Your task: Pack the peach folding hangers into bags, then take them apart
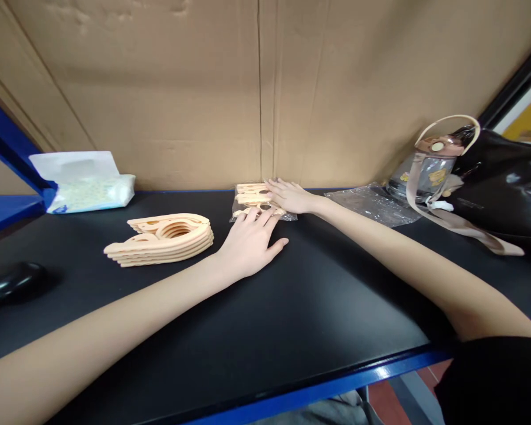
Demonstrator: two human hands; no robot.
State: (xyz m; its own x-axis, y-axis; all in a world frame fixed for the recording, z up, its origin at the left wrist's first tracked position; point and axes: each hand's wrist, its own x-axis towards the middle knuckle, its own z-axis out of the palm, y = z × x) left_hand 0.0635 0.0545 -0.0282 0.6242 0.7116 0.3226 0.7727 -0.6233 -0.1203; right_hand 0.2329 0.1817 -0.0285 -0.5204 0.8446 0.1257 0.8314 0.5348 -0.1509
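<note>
While both arms stretch toward the back of the table (336, 307), the left hand (246, 245) and the right hand (291, 196) meet over a clear packet (287, 216) with beige pieces (251, 189) inside, lying near the foot of the cardboard wall (181, 100). From where I stand, the fingers of both hands look loosely spread and released, none of them curled round anything. The left fingertips lie over the packet's near edge, thumb out to the side on its own; the right hand comes across from the right, its fingertips over that end of the packet. How hard either one presses, I cannot tell.

I'd judge this to be a matter of settling the packet, and flat, even pressure would serve best: let one hand steady it while the other smooths the film outward, so that the pieces don't slide over each other. The film looks thin and slippery, so poking with the fingertips could crease or split it. Reaching this far probably costs some control; drawing the packet nearer would help.

Care is wanted on the left too, where the stack of folded beige pieces (163, 251) stands near that forearm and could be knocked askew by a careless sweep.
</note>
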